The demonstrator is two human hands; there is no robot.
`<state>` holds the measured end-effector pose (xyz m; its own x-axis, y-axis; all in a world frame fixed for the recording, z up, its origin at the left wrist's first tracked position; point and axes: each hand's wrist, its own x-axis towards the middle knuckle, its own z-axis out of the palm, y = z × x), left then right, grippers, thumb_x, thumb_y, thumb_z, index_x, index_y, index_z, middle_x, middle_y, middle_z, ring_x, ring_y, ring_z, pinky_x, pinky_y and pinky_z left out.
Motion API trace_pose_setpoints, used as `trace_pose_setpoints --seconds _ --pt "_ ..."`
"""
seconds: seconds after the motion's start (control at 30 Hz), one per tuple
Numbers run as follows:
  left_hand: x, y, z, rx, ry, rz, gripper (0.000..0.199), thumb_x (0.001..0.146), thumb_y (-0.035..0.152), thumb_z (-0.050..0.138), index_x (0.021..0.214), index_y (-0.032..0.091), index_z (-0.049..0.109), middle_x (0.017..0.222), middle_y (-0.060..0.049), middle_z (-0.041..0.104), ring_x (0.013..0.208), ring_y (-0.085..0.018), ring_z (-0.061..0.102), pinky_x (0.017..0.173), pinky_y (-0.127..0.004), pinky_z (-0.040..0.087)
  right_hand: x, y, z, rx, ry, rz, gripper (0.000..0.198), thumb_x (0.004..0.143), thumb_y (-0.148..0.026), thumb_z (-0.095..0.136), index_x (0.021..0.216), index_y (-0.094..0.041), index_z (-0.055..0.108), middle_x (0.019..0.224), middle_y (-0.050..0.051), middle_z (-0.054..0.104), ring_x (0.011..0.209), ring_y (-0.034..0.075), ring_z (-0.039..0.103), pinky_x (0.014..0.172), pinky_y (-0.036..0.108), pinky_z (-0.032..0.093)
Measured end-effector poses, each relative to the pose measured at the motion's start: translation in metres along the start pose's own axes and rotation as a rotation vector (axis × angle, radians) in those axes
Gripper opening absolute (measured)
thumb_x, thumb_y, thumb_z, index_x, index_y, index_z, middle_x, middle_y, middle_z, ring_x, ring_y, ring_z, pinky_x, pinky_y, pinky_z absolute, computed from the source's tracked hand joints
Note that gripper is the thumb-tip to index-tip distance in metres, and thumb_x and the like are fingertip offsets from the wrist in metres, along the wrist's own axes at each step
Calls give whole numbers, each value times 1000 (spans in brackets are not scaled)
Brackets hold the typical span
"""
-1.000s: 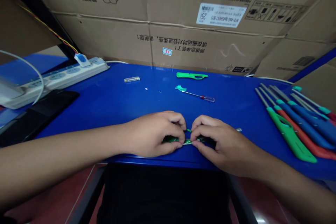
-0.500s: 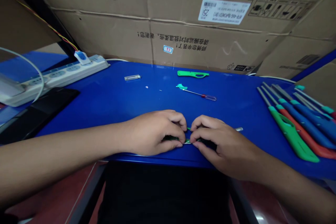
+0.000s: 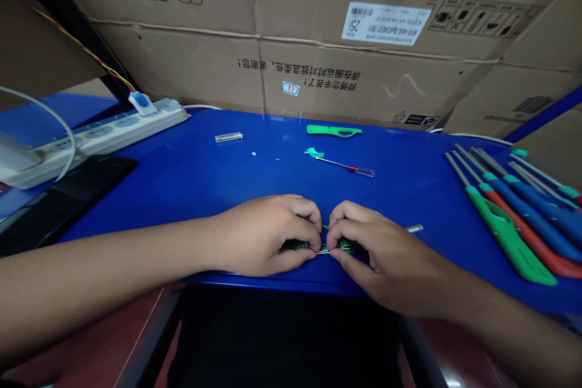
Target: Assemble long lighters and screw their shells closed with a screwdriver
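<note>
While left hand [image 3: 277, 235] and right hand [image 3: 382, 254] pinch a slim green plastic piece [image 3: 323, 249], beyond their fingers an upside-down white paper label [image 3: 386, 23] reads "25".

Smooth tbl [image 3: 182, 182], cardbd box [image 3: 191, 66] (matt)

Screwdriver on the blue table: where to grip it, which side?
Probably the see-through handle, from the near right: the screwdriver lies flat, that thicker end pointing right and slightly nearer, while its thin tip sits close by the teal piece.
</note>
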<state>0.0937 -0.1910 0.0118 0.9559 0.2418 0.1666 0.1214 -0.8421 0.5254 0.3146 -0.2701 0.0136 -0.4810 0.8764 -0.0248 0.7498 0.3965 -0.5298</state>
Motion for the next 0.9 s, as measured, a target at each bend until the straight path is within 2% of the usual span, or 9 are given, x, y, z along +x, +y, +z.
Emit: trace_pose_setpoints --seconds 0.2,0.33,0.43,0.6,0.9 --pt "1 0 2 83 16 71 13 90 15 60 95 18 72 95 -4 73 89 -16 64 89 -31 49 7 -6 -2 -42 -56 37 16 96 -16 46 88 -20 59 101 3 58 94 18 53 87 39 42" --pt "1 0 2 104 11 68 14 91 17 59 96 17 72 95 -4 72 90 -17 64 89 -31 49 6 -9 4 -199 -31 51 22 98 -16 40 90 -19 60 98 5 57 88 20 51 82 42 41" --pt "1 0 2 121 14 70 15 91 17 59 97 18 73 95 -4 72 90 -17 64 88 -31 50 2 -8 7 -306 17 -34 21 98 -19 42 91 -19 62 97 5 58 86 21 51 79 42 40" --pt "0 0 2 139 22 65 15 91 19 61 96 19 74 97 -4 72 89 -17 64 85 -30 51 -5 1 8 -346 70 -187 17 96 -18 49 97 -20 65 99 4 62 91 21 55 80 40 39" --pt "-1 -1 2 211 20 109 15 93 23 60 94 20 75 103 -5 72 92 -18 66 82 -32 53 -6 1 9 -220 117 -67 15 96 -19 51 90 -21 65 97 3 64 88 18 57 79 38 39"
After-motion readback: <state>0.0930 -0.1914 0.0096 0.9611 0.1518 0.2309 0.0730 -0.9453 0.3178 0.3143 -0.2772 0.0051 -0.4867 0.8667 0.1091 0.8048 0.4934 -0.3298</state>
